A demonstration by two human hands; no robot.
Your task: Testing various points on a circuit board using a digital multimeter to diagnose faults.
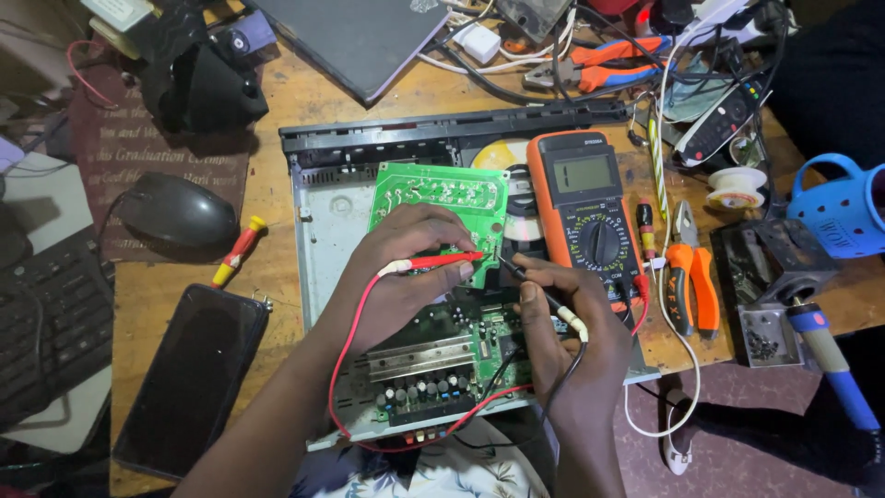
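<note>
An opened disc player chassis [318,226] lies on the wooden desk, with a green circuit board [441,192] tilted up inside it and a darker board [466,346] with a metal heat sink below. My left hand [406,272] holds the red test probe [442,262] with its tip against the green board's lower right edge. My right hand [576,318] holds the black test probe [539,288], its tip close to the same spot. An orange multimeter [587,212] rests on the chassis at the right, its red and black leads running to the probes.
A black phone [189,378] and a red-yellow screwdriver [238,251] lie at the left, with a mouse [175,210] and keyboard [46,314] beyond. Orange pliers [691,281], a solder spool [736,187], a blue soldering iron [830,364] and a blue mug [843,207] crowd the right.
</note>
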